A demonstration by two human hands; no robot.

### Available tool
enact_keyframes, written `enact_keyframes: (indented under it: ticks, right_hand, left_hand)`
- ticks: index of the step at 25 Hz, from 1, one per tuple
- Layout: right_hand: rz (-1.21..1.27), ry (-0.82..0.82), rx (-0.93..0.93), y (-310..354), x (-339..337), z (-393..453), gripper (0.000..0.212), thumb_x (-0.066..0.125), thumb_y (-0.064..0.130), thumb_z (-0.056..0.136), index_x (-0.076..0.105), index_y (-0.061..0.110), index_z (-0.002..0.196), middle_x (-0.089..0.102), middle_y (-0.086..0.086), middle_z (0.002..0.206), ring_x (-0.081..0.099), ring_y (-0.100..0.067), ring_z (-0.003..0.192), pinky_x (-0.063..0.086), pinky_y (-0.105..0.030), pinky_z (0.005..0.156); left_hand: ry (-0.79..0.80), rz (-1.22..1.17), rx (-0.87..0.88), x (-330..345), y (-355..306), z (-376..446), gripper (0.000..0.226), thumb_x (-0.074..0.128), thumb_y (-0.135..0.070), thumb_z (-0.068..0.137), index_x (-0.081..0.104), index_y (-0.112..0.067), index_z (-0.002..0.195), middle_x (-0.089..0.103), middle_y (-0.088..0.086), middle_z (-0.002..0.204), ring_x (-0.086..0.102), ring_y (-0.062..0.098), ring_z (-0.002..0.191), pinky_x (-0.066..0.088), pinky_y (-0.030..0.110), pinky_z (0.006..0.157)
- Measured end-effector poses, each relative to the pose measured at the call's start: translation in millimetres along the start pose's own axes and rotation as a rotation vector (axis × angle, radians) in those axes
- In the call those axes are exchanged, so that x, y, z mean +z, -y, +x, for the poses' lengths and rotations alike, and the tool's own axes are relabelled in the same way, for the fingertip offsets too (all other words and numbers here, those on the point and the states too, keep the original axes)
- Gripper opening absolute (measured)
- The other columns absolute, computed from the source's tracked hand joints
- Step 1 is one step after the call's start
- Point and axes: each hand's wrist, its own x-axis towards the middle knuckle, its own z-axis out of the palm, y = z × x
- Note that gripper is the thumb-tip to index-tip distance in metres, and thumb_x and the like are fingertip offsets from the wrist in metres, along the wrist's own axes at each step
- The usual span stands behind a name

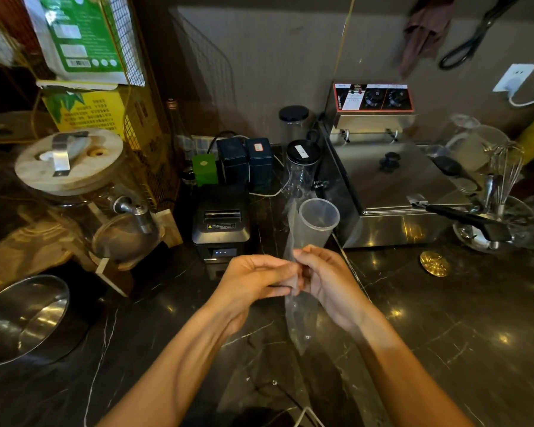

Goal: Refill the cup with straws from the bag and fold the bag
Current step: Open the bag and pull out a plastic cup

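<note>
Head view over a dark marble counter [444,318]. Both hands meet at mid-frame on a long, clear plastic bag [301,318]. The left hand [256,280] and the right hand [330,282] each pinch the film between thumb and fingers, closed narrowly on it, the two grips almost touching. The bag hangs slack below the hands and rises above them beside the cup [316,223], a translucent tumbler standing upright on the counter just behind the hands, next to the steel fryer [392,186].

The bag appears nearly empty and the cup shows no straws standing in it, though the clear film and dim light make both contents hard to judge; a few straws could be present unseen.

Risks from this position:
- The upper end of the bag lies against or very close to the cup; a tug on the film would likely tip the light tumbler.
- If straws remain inside, folding now would trap or bend them.
- Thin slippery film held by fingertip pinches alone may slide out, so that the fold springs open.
- The receipt printer [221,223] and loose cables sit near the left hand; a wide sweep could snag them.
</note>
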Motion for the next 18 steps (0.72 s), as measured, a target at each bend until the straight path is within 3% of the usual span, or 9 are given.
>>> enact_keyframes:
  ticks: [4,9,15,18]
  right_hand:
    - [0.06,0.064,0.028,-0.8,2.0,-2.8,0.024,0.053,0.015,0.106,0.064,0.001,0.09,0.064,-0.019,0.082,0.068,-0.028,0.079,0.062,-0.035,0.07]
    - [0.022,0.007,-0.028,-3.7,0.7,-7.1,0.019,0.052,0.007,0.105,0.065,0.0,0.092,0.062,-0.022,0.083,0.063,-0.039,0.083,0.062,-0.04,0.072]
    - [-0.228,-0.1,-0.031,-3.7,1.6,-6.8,0.02,0.057,0.004,0.101,0.07,0.003,0.085,0.07,-0.03,0.084,0.069,-0.028,0.073,0.061,-0.04,0.074]
    - [-0.32,-0.163,-0.006,-6.0,-2.4,-5.7,0.024,0.059,0.0,0.096,0.069,0.007,0.076,0.069,-0.016,0.073,0.068,-0.024,0.071,0.06,-0.036,0.068]
  left_hand:
    - [-0.002,0.044,0.029,0.9,-3.3,2.6,0.016,0.078,-0.012,0.085,0.081,0.0,0.096,0.075,0.034,0.096,0.072,0.027,0.082,0.061,0.028,0.078]
    - [0.041,-0.094,-0.036,-1.8,0.4,-0.4,0.017,0.078,-0.017,0.083,0.081,-0.005,0.095,0.078,0.018,0.09,0.074,0.02,0.079,0.062,0.023,0.075]
    - [-0.186,-0.019,0.084,0.7,9.3,-1.6,0.015,0.073,-0.003,0.092,0.074,0.011,0.096,0.077,0.03,0.092,0.076,0.026,0.079,0.065,0.03,0.073]
    - [-0.289,0.071,0.135,0.3,13.8,0.7,0.008,0.072,0.0,0.091,0.074,0.008,0.088,0.075,0.022,0.078,0.072,0.022,0.071,0.064,0.031,0.069]
